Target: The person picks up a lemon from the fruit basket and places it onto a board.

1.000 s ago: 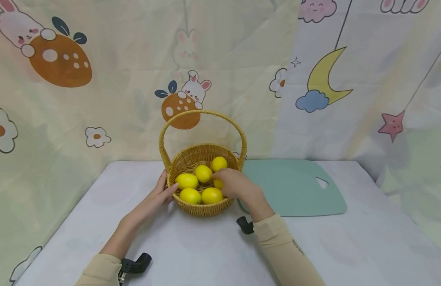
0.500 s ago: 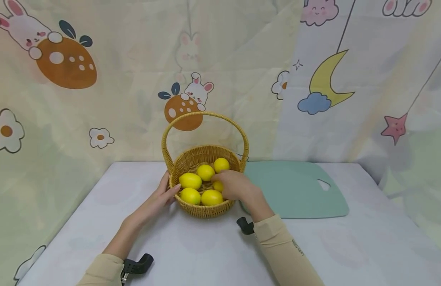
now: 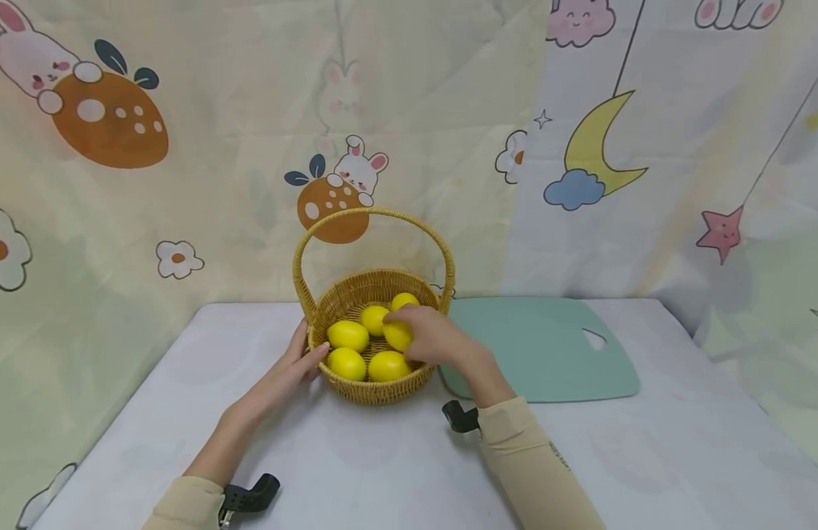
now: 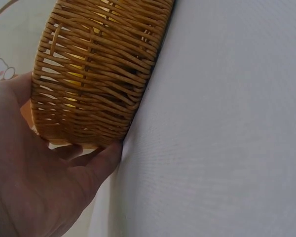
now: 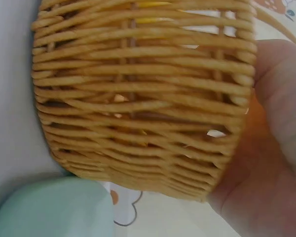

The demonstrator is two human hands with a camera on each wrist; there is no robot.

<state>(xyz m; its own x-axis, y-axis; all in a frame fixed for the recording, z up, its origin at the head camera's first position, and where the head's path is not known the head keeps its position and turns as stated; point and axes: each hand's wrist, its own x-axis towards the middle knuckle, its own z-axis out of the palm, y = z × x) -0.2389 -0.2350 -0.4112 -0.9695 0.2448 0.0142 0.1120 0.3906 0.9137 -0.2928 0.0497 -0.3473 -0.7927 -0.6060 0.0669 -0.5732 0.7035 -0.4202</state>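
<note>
Wicker basket sits under my hands. My right hand pinches one yellow lemon inside it. My left hand presses flat, fingers together, against the basket's outer wall.

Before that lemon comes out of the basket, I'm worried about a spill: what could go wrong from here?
The right hand pinches one lemon that sits close among the other lemons; lifting it may nudge them and set them rolling. The basket is steadied only by the left hand resting on its side, so a snag could tip it. The tall handle arches right above; the rising hand might knock it.
</note>
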